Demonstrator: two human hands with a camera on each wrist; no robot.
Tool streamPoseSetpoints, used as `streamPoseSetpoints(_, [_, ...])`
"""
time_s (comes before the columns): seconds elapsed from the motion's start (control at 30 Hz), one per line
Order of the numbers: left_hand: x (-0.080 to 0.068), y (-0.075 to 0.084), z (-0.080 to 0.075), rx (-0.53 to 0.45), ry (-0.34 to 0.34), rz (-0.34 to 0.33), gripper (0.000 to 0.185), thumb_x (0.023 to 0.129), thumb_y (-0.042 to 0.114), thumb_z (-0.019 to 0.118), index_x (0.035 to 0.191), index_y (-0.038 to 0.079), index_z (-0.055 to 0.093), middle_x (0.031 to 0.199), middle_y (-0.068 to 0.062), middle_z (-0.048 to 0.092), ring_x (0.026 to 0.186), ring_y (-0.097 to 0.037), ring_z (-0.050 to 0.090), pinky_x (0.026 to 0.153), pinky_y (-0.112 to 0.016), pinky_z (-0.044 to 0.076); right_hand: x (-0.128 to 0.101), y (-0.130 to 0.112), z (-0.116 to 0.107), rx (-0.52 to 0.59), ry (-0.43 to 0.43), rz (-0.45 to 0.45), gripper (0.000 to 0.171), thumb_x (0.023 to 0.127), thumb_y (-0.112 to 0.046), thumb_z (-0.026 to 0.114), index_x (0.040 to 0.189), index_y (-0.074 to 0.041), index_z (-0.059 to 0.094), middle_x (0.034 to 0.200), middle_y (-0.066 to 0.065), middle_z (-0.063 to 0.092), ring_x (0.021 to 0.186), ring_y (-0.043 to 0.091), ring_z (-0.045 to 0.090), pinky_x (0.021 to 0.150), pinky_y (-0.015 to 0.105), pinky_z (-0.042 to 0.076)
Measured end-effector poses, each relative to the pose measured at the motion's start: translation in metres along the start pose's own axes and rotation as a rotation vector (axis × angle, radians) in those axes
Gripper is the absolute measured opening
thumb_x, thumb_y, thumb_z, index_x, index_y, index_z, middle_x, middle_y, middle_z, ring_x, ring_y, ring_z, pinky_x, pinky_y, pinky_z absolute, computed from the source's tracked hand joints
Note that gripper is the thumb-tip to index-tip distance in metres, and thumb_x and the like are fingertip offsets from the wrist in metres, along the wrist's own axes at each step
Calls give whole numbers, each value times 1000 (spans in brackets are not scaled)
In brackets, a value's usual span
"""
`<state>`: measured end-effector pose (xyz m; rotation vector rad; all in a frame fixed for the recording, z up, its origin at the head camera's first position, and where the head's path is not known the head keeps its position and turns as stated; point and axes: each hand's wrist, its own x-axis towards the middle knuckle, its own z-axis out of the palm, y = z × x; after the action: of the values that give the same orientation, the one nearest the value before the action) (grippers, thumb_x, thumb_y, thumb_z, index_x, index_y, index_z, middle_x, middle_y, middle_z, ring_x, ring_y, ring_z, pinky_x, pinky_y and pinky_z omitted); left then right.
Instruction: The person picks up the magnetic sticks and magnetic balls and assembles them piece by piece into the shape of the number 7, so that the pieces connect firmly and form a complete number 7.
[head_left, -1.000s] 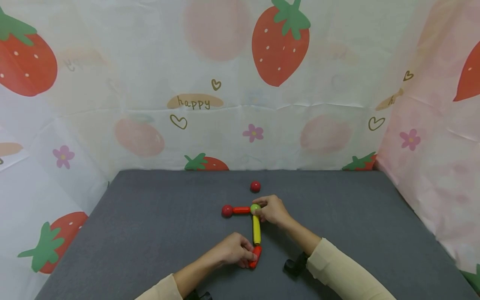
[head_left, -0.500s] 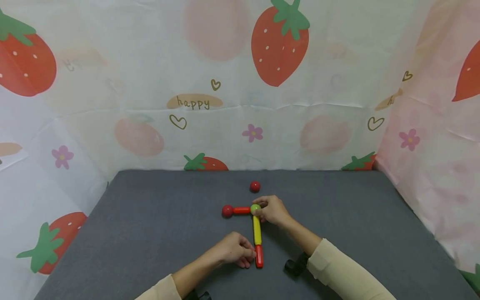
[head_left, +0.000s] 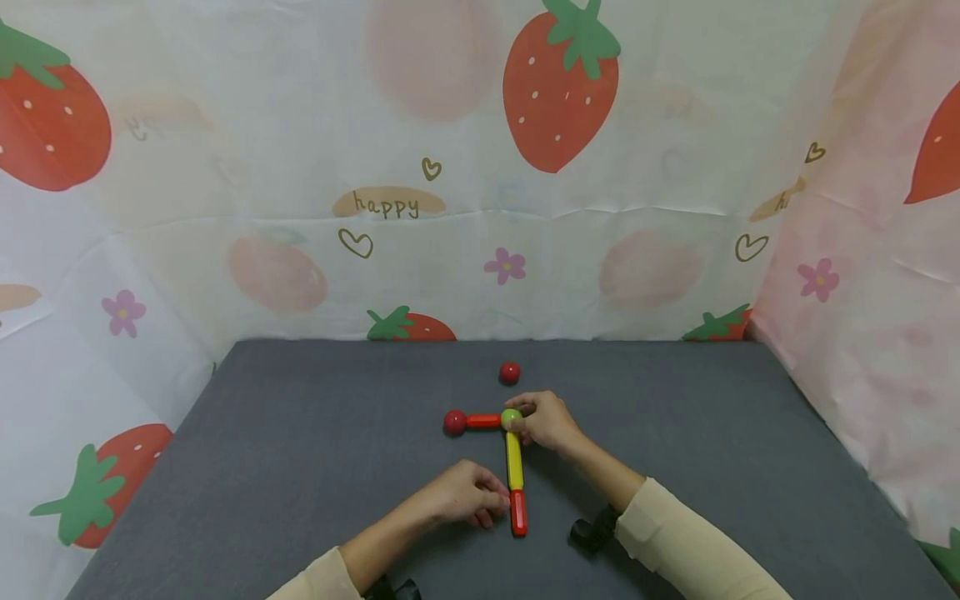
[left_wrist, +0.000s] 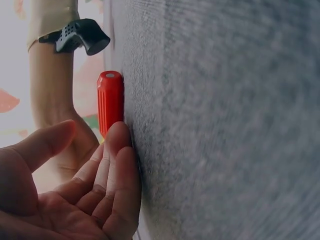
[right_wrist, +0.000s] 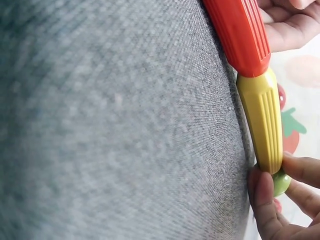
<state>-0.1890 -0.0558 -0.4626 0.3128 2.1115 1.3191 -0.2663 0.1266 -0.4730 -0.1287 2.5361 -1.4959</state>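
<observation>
Between the thumb and fingers of my right hand is a green ball, pinched on the table. From it a yellow ridged rod runs toward me, and a red rod continues in line, end touching end. My left hand lies just left of that near red rod. In the left wrist view its thumb stands apart from the fingers, whose tips are close beside the rod; whether they touch it I cannot tell. A second red rod joins the green ball to a red ball on the left.
A loose red ball sits farther back on the dark grey table. Behind the table hangs a strawberry-print cloth. Black wrist-worn devices show beside both beige sleeves.
The near red rod was pinched by my left hand and angled; it now lies straight behind the yellow one. My left hand has let go and shifted slightly left. My right hand stays put.
</observation>
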Motion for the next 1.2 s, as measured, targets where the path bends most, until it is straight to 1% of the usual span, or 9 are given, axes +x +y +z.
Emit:
streamPoseSetpoints(0.2, [0, -1, -5, 12, 31, 64, 19, 90, 14, 66, 100, -1, 72, 75, 2, 65, 62, -8, 58, 57, -23, 49, 0, 1, 0, -11, 11, 2, 29, 85, -4, 73, 114, -3, 71, 107, 17, 72, 64, 13, 65, 58, 29, 56])
streamPoseSetpoints(0.4, [1, 1, -11, 18, 21, 131, 22, 92, 16, 66, 105, -1, 71, 76, 2, 63, 65, -8, 54, 58, -22, 44, -1, 0, -1, -30, 15, -2, 28, 85, -5, 73, 113, -3, 71, 107, 17, 72, 64, 13, 66, 58, 29, 57])
streamPoseSetpoints(0.57, [0, 2, -19, 64, 47, 181, 25, 93, 17, 65, 108, -1, 71, 87, -4, 69, 69, -9, 54, 61, -22, 46, -2, -2, -1, -66, 16, -23, 29, 86, -5, 73, 114, -2, 70, 106, 18, 72, 65, 13, 66, 59, 30, 57])
streamPoseSetpoints(0.7, [-1, 2, -23, 77, 66, 186, 26, 94, 18, 64, 111, -1, 70, 97, -9, 71, 73, -9, 55, 64, -23, 47, -2, -2, -1, -83, 15, -37, 29, 85, -5, 73, 114, -2, 70, 106, 18, 72, 66, 13, 66, 60, 30, 57])
streamPoseSetpoints(0.93, [-1, 1, -29, 113, 119, 186, 28, 94, 20, 65, 112, 1, 71, 104, -9, 72, 79, -9, 56, 68, -24, 46, 0, -1, -1, -87, 25, -41, 28, 85, -4, 73, 112, -2, 71, 105, 17, 72, 66, 13, 66, 59, 29, 56])
streamPoseSetpoints(1.13, [2, -1, -33, 132, 163, 182, 28, 93, 22, 66, 113, 3, 71, 107, -7, 72, 91, -12, 59, 79, -29, 49, 1, 0, -2, -110, 28, -37, 27, 84, -5, 74, 112, -3, 72, 105, 15, 72, 64, 12, 65, 58, 29, 56])
streamPoseSetpoints(1.2, [3, -2, -34, 135, 175, 186, 28, 93, 22, 66, 113, 4, 71, 108, -7, 72, 93, -14, 60, 82, -30, 50, 1, 1, -3, -116, 27, -38, 27, 84, -6, 74, 111, -4, 72, 105, 15, 72, 64, 12, 65, 58, 29, 55])
